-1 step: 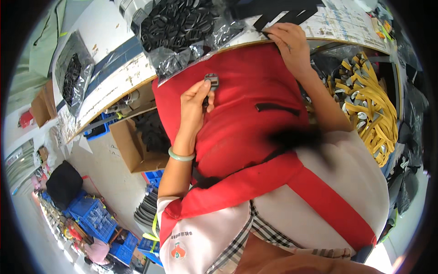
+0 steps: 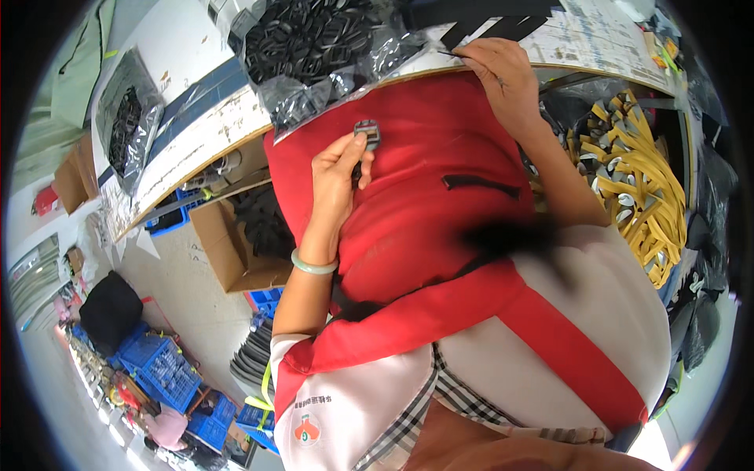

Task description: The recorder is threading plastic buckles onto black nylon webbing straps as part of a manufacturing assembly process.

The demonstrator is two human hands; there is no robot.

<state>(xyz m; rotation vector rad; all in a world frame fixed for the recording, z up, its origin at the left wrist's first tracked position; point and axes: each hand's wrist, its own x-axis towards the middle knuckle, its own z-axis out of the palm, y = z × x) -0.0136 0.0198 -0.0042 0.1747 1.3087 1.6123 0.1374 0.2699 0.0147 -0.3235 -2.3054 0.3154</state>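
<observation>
Between the thumb and fingers of my left hand [image 2: 336,169] is a small dark plastic buckle [image 2: 367,135], its slots showing above my red apron [image 2: 416,118]. My right hand [image 2: 503,78] is at the table's front edge, its fingers pinched on the end of a thin black strap [image 2: 448,53]. Most of that strap is hidden by my fingers or too thin to follow. Black strips [image 2: 495,30] lie on the tabletop just beyond this hand. An open clear plastic bag [image 2: 292,102] full of black buckles [image 2: 310,39] lies beyond my left hand.
The worn white table [image 2: 589,43] runs across the far side. Another clear bag [image 2: 129,118] with black parts lies at its left. Yellow straps [image 2: 640,188] hang in a bundle at the right. A cardboard box [image 2: 228,251] and blue crates [image 2: 161,369] stand at the left.
The black strap's end shows a little more beyond my right fingers, against the pale table. My left hand with the buckle has barely moved, and the buckle is turned slightly.
</observation>
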